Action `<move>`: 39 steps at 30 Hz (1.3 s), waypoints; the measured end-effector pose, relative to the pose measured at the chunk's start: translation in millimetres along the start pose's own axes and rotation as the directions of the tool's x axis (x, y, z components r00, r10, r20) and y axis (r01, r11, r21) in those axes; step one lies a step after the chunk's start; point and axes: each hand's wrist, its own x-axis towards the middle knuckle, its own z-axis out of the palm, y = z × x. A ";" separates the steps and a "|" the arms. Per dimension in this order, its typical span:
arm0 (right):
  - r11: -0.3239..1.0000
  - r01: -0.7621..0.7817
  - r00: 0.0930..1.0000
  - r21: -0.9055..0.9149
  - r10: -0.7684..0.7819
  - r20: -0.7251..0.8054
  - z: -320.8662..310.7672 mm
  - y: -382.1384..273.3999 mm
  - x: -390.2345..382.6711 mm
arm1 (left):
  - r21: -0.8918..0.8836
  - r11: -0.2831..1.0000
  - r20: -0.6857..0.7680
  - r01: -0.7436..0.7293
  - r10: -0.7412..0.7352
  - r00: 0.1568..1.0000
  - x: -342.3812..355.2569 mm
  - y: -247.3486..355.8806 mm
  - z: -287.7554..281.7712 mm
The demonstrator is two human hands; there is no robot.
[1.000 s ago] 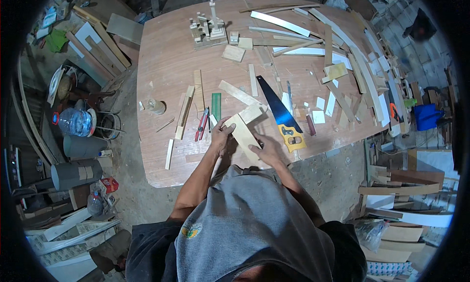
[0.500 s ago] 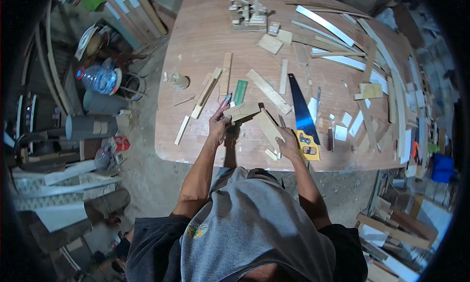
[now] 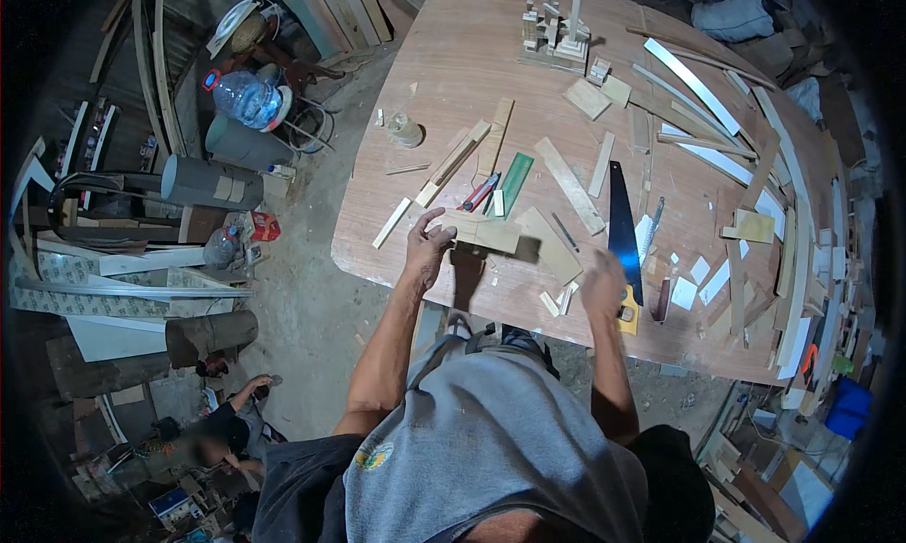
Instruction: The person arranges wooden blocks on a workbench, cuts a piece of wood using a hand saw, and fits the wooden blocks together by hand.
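Observation:
My left hand (image 3: 427,252) pinches the end of a short flat piece of wood (image 3: 491,233) above the near part of the table. My right hand (image 3: 602,284) is smeared by motion beside the yellow handle (image 3: 629,313) of a handsaw (image 3: 620,217); whether it touches the handle I cannot tell. Between the hands a flat wooden board (image 3: 549,246) lies on the table, with a pencil (image 3: 565,233) to its right. Beyond my left hand are red-handled pliers (image 3: 479,192) and a green rectangular piece (image 3: 516,178).
On the wooden table (image 3: 377,232) stand a small wooden model (image 3: 557,38) and a glass jar (image 3: 405,130). Long strips (image 3: 694,85) and offcuts crowd its right side. Floor clutter at left includes a large water bottle (image 3: 247,98). Another person (image 3: 236,430) is at lower left.
My right hand has let go of the flat board and moved right to the saw handle. The board now lies on the table. The view has shifted, and another person shows at lower left.

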 end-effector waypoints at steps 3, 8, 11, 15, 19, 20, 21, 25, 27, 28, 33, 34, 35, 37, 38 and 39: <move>0.925 -0.303 0.944 -0.227 0.324 0.058 -21.7 33.1 -45.7 | 0.015 0.998 -0.077 0.056 -0.055 0.996 -5.1 9.2 -6.2; 0.889 -0.168 0.956 -0.427 0.253 0.151 -22.1 43.5 -85.0 | -0.107 0.990 -0.090 0.089 -0.099 0.991 -22.2 11.8 -34.8; 0.902 -0.190 0.950 -0.387 0.269 0.160 -14.6 43.3 -88.6 | -0.265 0.964 -0.109 0.006 -0.036 0.993 -39.4 12.8 -66.0; 0.908 -0.200 0.936 -0.369 0.289 0.203 -2.4 46.3 -110.6 | -0.247 0.967 -0.169 0.062 -0.106 0.980 -71.9 21.9 -120.1; 0.885 0.016 0.965 -0.465 0.107 0.238 -1.1 46.5 -110.6 | -0.425 0.891 0.070 0.160 -0.144 0.987 -114.8 20.6 -199.6; 0.852 0.100 0.985 -0.513 -0.014 0.170 -4.8 55.2 -115.0 | -0.473 0.852 0.168 0.225 -0.164 0.972 -127.9 19.4 -216.5; 0.884 0.048 0.995 -0.465 -0.004 0.096 -22.1 84.1 -116.6 | -0.405 0.879 0.173 0.251 -0.196 0.965 -141.0 20.5 -224.9; 0.764 0.115 0.993 -0.634 -0.089 0.073 -53.0 25.7 -101.9 | -0.348 0.896 0.175 0.277 -0.228 0.958 -211.5 0.0 -303.3; 0.856 0.071 0.997 -0.511 -0.078 0.007 -73.4 -18.9 -107.8 | -0.326 0.900 0.003 0.289 -0.305 0.952 -248.9 -5.7 -321.7; 0.928 0.035 0.996 -0.370 -0.061 -0.058 -81.8 -42.0 -109.9 | -0.327 0.900 0.003 0.288 -0.304 0.953 -261.8 -11.3 -331.8; 0.992 0.006 0.919 0.127 0.045 -0.391 -112.3 -154.5 -152.2 | -0.158 0.950 -0.062 0.269 -0.282 0.957 -282.8 -48.3 -343.3; 0.992 -0.008 0.920 0.129 0.058 -0.387 -117.0 -169.3 -159.9 | -0.095 0.974 -0.068 0.208 -0.214 0.974 -281.3 -55.3 -341.2; 0.981 0.032 0.908 0.192 0.052 -0.416 -122.0 -178.3 -168.0 | -0.064 0.983 -0.067 0.174 -0.178 0.982 -274.0 -58.5 -335.7; 0.962 0.019 0.883 0.272 0.112 -0.456 -124.8 -186.4 -179.5 | 0.044 0.983 -0.099 0.179 -0.174 0.980 -255.0 -50.5 -314.7; 0.948 -0.024 0.862 0.316 0.179 -0.474 -124.9 -187.7 -188.3 | 0.106 0.979 -0.088 0.173 -0.164 0.982 -246.2 -50.3 -312.5; 0.846 -0.143 0.854 0.514 0.368 -0.368 -125.6 -186.0 -200.1 | 0.119 0.977 -0.072 0.179 -0.171 0.983 -235.5 -52.5 -313.4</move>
